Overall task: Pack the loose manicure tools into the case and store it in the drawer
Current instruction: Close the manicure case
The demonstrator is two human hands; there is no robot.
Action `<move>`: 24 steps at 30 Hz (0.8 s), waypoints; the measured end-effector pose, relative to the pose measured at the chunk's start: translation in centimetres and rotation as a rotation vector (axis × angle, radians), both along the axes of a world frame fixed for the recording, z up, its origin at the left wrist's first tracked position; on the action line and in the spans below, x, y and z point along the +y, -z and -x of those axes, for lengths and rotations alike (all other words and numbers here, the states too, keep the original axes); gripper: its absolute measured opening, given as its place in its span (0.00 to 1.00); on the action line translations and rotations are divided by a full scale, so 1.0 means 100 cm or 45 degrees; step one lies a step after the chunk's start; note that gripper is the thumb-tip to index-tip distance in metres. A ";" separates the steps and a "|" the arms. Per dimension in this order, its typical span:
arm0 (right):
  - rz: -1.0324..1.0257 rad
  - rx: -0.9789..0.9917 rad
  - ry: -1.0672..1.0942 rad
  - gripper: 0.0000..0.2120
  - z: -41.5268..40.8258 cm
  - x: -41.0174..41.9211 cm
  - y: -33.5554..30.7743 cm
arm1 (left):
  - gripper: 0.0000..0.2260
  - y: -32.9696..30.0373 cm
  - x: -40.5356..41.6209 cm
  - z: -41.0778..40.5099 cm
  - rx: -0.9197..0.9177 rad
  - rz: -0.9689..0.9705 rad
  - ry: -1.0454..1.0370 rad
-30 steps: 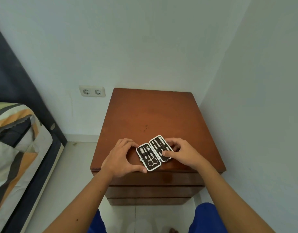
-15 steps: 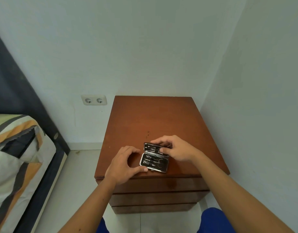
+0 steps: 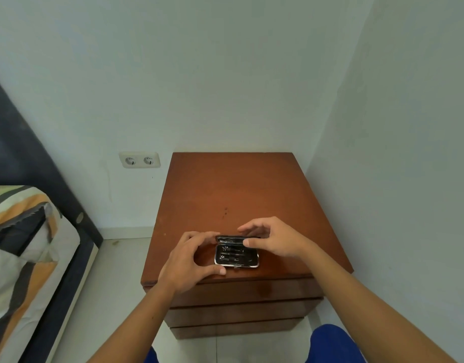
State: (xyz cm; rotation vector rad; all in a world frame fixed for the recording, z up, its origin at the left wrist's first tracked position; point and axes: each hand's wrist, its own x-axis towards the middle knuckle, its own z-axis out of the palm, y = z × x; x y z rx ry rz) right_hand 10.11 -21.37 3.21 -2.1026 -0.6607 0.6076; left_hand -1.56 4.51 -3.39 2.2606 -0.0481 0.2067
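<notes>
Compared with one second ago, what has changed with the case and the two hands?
The manicure case was turned from a slanted, flat-open pose to lie crosswise, and its far half has been folded up, now partly closed. The right hand moved onto that far half, thumb on its edge. The left hand stayed at the case's left side. The tools remain in the case, and the nightstand drawers stay shut.
</notes>
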 end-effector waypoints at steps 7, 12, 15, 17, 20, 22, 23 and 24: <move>-0.008 -0.119 0.019 0.17 0.024 -0.017 0.028 | 0.29 0.003 0.002 0.006 0.046 0.053 -0.005; 0.021 -0.224 0.025 0.21 0.031 -0.019 0.039 | 0.21 0.000 -0.003 0.005 0.008 0.062 -0.047; -0.005 -0.215 0.029 0.24 0.030 -0.022 0.039 | 0.21 0.000 -0.002 0.004 0.011 0.067 -0.046; -0.032 -0.230 0.033 0.24 0.030 -0.024 0.040 | 0.22 0.000 -0.002 0.004 0.018 0.060 -0.039; -0.066 -0.266 0.064 0.23 0.031 -0.025 0.043 | 0.26 0.000 -0.002 0.005 0.045 0.018 -0.028; -0.063 -0.303 0.087 0.25 0.032 -0.026 0.046 | 0.29 0.000 -0.001 0.005 0.052 -0.041 -0.025; -0.049 -0.319 0.094 0.26 0.032 -0.025 0.047 | 0.30 0.000 -0.001 0.005 0.053 -0.061 -0.026; -0.035 -0.332 0.098 0.27 0.031 -0.025 0.048 | 0.30 0.001 -0.001 0.005 0.054 -0.071 -0.027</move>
